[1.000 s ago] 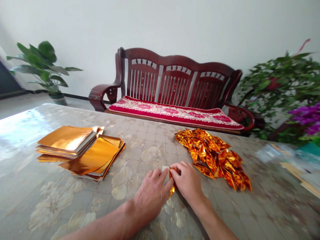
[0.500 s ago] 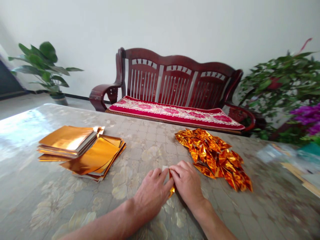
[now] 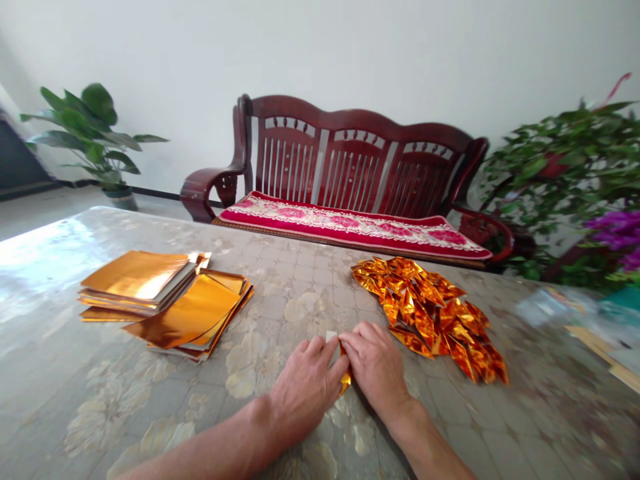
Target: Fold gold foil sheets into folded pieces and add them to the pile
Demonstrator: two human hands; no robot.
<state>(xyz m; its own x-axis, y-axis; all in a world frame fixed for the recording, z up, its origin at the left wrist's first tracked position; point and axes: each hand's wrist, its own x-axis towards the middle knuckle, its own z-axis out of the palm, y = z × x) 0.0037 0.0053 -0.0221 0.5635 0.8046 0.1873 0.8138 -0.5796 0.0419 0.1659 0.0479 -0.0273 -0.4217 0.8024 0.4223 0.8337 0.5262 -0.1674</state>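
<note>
Glossy and flower-patterned, the desk (image 3: 300, 280) carries the work, and almost nothing on it has moved in the last second. The left hand (image 3: 305, 390) and right hand (image 3: 375, 367) remain pushed together over a small foil piece (image 3: 345, 382). Both grip it with curled fingers and pin it flat to the desk, and only a gold sliver and a white corner show between them. The view has slid slightly. The right fingers look a little closer to the left ones, so I judge this a crease being pressed in, with the fold in hand not yet let go.

Far left of the foil piece and well behind it, a potted plant (image 3: 85, 127) stands on the floor by the wall (image 3: 320, 47). Left of the foil piece and nearer, a stack of gold sheets (image 3: 150, 293) lies fanned on the desk, well apart from the hands. Straight behind the foil piece, past the desk's far edge, is a dark wooden bench (image 3: 350, 160) with a red cushion (image 3: 350, 227). Just right of the foil piece, near the right hand, lies a heap of folded gold shapes (image 3: 430, 313). Farther right, blurred papers (image 3: 600, 333) rest on the desk. Behind them are a leafy bush (image 3: 565, 160) and purple flowers (image 3: 617, 230).
</note>
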